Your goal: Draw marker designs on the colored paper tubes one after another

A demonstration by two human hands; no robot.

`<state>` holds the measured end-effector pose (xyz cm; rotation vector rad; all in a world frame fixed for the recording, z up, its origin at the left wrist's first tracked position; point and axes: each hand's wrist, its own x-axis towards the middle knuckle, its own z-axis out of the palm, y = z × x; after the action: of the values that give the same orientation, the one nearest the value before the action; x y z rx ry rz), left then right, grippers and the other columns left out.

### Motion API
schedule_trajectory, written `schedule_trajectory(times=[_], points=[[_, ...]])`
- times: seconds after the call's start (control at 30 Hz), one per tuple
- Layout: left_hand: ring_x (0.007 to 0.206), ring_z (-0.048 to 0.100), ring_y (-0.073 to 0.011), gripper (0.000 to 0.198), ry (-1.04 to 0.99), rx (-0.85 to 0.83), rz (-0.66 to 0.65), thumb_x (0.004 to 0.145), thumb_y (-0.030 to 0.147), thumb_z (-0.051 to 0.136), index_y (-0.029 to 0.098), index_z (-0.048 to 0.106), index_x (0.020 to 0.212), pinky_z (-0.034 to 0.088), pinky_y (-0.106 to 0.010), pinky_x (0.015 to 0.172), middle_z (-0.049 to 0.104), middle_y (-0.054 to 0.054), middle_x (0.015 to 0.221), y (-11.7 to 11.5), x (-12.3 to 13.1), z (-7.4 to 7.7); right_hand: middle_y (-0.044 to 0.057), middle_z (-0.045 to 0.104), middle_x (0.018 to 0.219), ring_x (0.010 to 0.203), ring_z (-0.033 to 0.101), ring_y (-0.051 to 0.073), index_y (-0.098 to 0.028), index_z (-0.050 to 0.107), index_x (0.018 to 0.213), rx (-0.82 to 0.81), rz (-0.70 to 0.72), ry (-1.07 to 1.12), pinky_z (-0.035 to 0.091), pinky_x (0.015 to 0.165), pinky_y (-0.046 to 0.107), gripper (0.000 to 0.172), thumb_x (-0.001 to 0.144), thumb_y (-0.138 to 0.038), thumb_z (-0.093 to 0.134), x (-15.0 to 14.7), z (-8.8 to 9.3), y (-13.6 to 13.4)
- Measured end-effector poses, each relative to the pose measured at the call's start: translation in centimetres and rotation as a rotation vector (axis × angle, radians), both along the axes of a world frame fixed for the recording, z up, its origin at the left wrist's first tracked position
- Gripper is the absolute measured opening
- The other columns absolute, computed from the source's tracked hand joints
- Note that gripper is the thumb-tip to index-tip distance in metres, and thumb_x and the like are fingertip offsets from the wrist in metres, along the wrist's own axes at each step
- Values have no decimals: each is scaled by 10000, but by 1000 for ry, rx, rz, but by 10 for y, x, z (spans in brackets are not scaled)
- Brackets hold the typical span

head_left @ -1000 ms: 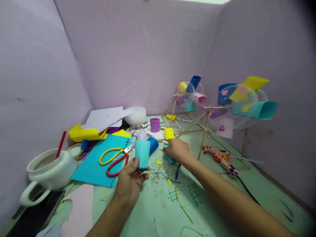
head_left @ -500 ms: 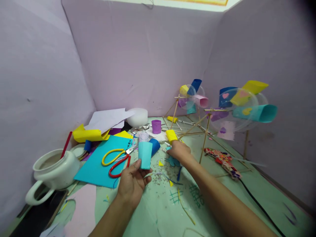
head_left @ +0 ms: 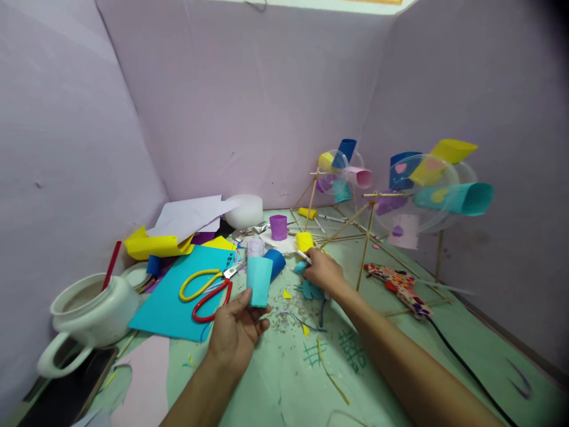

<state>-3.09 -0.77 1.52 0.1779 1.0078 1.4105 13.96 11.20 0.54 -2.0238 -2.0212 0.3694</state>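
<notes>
A light blue paper tube (head_left: 259,281) stands upright in my left hand (head_left: 237,332), pinched near its lower end by thumb and fingers. My right hand (head_left: 323,270) is closed on a thin white stick (head_left: 304,257) at the middle of the table. Just beyond that hand lies a yellow paper roll (head_left: 304,241). A dark blue paper tube (head_left: 275,264) rests behind the light blue one, and a purple tube (head_left: 278,228) stands farther back. Scissors (head_left: 231,270) with yellow and red handles lie on a blue sheet (head_left: 178,308).
Two stick-framed wheels with coloured paper cups, one nearer (head_left: 444,190) and one farther (head_left: 341,172), stand at the right. A patterned glue gun (head_left: 400,287) with a black cord lies below. At the left are a white pot (head_left: 95,314) and a dark phone (head_left: 66,385).
My right hand has gone from beside the yellow roll to gripping the white stick, which now points up and left. My left hand still holds the light blue tube. The view has shifted slightly.
</notes>
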Motion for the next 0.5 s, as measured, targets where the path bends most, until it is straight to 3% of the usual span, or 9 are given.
schedule_trajectory(times=[0.13,0.27,0.4,0.5], points=[[525,635,-171,110,2,-10,3,820,141,530,137,566,717,460,-240,422,634,-54,580,1,0,-1,95,688,934,886,636,251,-181,656,991,41,67,138,446,671,294,289,721,-169,553,8,8,-5],[541,646,-179,71,39,-3,-3,817,148,532,132,580,766,468,-244,430,650,-63,619,3,0,-5,8,671,837,715,617,137,-215,649,1008,76,199,346,451,617,222,252,827,-250,477,11,25,-29],[613,663,-202,150,100,82,-106,783,175,587,107,627,910,512,-285,498,687,-91,725,3,4,-12,-15,614,702,602,568,120,-184,614,1023,117,485,828,442,559,218,258,778,-241,553,5,34,-60],[663,657,-206,290,145,139,-196,723,212,663,112,645,995,525,-302,544,699,-105,822,0,8,-15,-6,648,790,666,596,128,-207,582,1055,152,574,808,469,635,237,295,762,-171,572,-1,31,-70]])
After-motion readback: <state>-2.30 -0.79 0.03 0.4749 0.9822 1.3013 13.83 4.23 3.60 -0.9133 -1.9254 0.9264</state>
